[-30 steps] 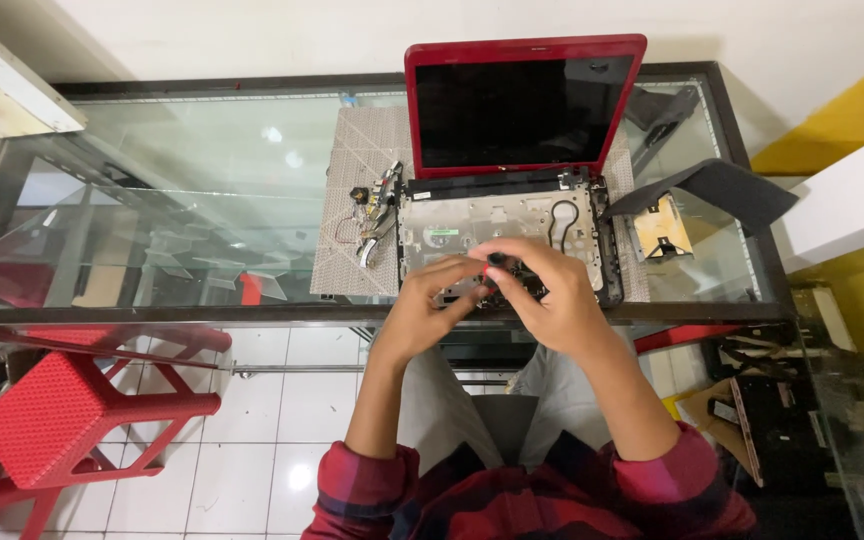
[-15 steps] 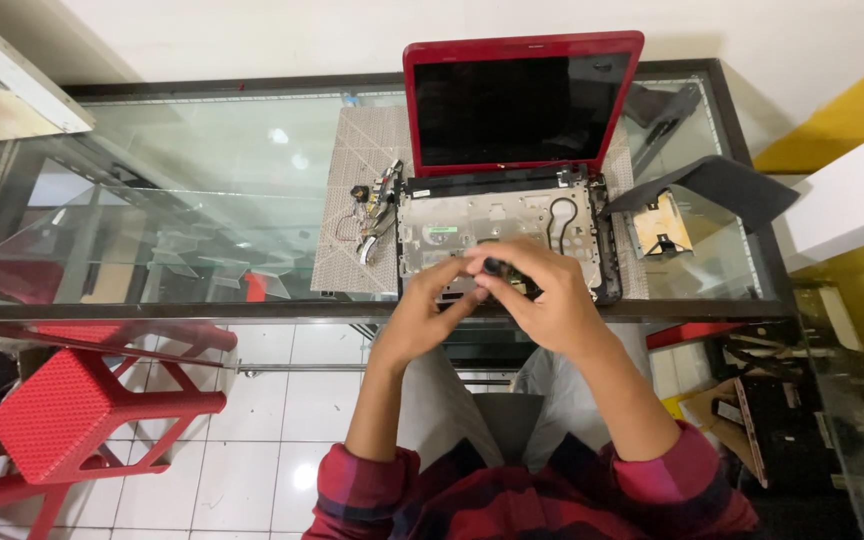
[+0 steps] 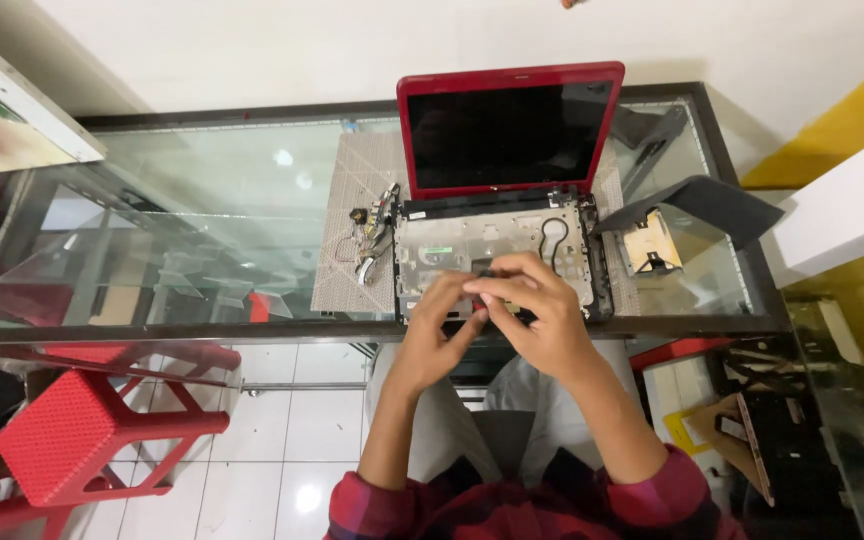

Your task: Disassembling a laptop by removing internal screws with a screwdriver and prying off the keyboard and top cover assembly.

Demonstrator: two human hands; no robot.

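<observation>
One red laptop [image 3: 508, 190] with a glossy black screen stands open on a glass surface [image 3: 202, 220], its keyboard gone and the grey metal base plate bare. Over the plate's front edge both hands meet: the left hand [image 3: 439, 330] and right hand [image 3: 542, 315] each close their grip on one small dark part [image 3: 485, 272], too hidden to identify. One gridded mat [image 3: 352, 250] carries loose cables, and one red plastic stool [image 3: 72, 440] stands below
</observation>
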